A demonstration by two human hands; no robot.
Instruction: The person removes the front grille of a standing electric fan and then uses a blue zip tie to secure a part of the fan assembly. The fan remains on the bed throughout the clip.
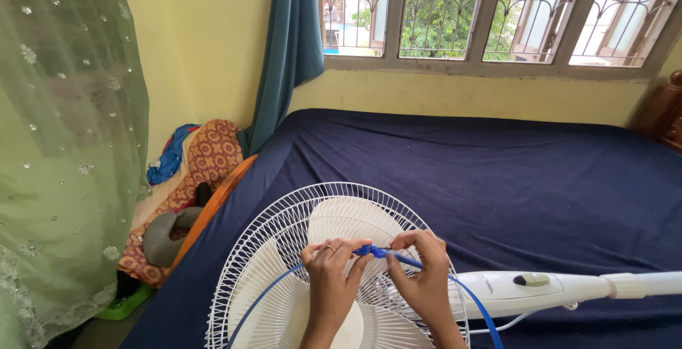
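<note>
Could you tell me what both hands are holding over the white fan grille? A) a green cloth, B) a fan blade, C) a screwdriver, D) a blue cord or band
D: the left hand and right hand pinch a blue cord above the fan grille.

Thin blue cord [455, 286] held taut across a white fan grille [284, 249], its knotted middle pinched above the blades, fan laid flat on a bed.

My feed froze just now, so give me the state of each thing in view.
Fan: lying flat on bed, grille on.
Blue cord: pinched by both hands over grille.
Left hand: gripping cord.
Right hand: gripping cord.
Curtain: drawn aside.
Window: barred.
</note>
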